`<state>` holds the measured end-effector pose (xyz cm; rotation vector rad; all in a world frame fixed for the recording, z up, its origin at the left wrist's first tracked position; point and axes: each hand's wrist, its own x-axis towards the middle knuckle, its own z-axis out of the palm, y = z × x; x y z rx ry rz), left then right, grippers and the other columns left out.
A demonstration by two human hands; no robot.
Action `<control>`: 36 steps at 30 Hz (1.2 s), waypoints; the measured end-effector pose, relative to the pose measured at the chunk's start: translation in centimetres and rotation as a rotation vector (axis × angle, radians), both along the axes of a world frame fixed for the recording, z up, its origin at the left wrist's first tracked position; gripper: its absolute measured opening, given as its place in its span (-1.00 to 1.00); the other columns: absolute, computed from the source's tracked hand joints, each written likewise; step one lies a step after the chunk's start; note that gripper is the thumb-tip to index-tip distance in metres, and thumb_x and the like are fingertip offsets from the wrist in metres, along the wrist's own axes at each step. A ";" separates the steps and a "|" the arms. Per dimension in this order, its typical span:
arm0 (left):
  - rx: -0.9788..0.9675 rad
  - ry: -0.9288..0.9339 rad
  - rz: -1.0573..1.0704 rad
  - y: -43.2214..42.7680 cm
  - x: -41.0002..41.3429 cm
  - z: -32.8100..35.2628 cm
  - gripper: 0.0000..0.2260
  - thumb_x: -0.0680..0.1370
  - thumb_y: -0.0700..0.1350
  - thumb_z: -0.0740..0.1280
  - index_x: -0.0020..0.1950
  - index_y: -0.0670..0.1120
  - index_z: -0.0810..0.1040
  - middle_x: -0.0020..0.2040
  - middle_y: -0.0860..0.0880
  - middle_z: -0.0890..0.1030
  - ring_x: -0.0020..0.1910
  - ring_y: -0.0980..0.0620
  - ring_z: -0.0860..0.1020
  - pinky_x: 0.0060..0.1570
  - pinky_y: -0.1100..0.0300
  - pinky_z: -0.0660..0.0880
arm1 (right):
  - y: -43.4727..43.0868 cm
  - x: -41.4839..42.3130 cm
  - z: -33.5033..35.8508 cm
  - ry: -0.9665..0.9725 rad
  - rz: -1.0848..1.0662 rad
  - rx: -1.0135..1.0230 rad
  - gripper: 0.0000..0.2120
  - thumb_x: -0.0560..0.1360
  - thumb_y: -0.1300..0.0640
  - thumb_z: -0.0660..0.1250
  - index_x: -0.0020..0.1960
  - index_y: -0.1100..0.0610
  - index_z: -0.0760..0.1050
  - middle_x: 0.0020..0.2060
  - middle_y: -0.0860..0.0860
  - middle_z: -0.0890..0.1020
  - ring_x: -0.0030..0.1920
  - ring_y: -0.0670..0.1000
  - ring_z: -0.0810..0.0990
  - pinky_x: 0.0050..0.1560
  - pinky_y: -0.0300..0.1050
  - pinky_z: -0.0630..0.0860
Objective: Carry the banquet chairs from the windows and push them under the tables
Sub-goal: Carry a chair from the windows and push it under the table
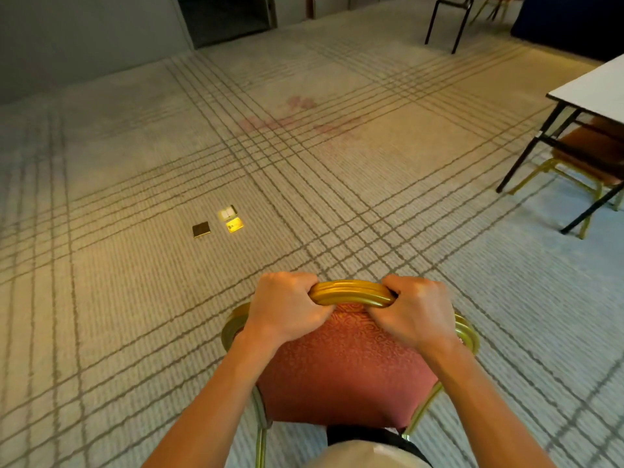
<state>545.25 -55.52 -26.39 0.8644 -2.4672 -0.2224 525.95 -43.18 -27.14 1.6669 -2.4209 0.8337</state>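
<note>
We note two floor plates (217,221) on the striped carpet (135,298) ahead. At right a table (594,89) shelters another chair (587,157). Our left hand (287,307) and right hand (413,310) clench the banquet chair (344,366) top rail, close before us.

Table (594,89) cropped, rt edge.

Illumination is moderate and uneven. The carpet (135,298) left of the left hand (287,309) carries a warm yellow cast; right of the right hand (418,312) it turns cool grey-blue. A brass floor plate (233,224) ahead of the left hand glares bright yellow. The gold chair frame (351,292) between the hands shows soft highlights. Carpet lines bow toward the picture edges. The far corners are soft.
</note>
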 end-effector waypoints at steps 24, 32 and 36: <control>0.092 0.044 -0.003 -44.3 -23.7 -1.9 -0.67 0.35 0.14 0.38 -0.44 0.04 0.31 -0.51 0.05 0.44 -0.52 0.04 0.45 -0.53 0.10 0.40 | -44.5 -23.6 0.1 0.044 0.026 0.060 -0.69 0.31 -0.14 0.34 -0.43 0.05 0.38 -0.54 -0.06 0.50 -0.50 0.04 0.50 -0.44 -0.11 0.42; 0.059 0.035 -0.104 -59.2 -34.0 0.4 -0.66 0.34 0.10 0.41 -0.44 0.06 0.28 -0.50 0.06 0.43 -0.52 0.05 0.45 -0.53 0.10 0.39 | -57.4 -32.7 2.1 0.029 -0.055 0.016 -0.68 0.32 -0.15 0.33 -0.44 0.03 0.38 -0.55 -0.09 0.45 -0.51 0.03 0.47 -0.46 -0.10 0.41; 0.031 0.039 -0.116 -65.9 -39.9 0.0 -0.65 0.35 0.10 0.41 -0.42 0.08 0.26 -0.51 0.09 0.36 -0.52 0.05 0.44 -0.52 0.13 0.35 | -64.2 -38.5 1.0 0.041 -0.051 -0.007 -0.71 0.31 -0.12 0.35 -0.43 0.02 0.39 -0.55 -0.10 0.44 -0.53 0.00 0.44 -0.48 -0.13 0.38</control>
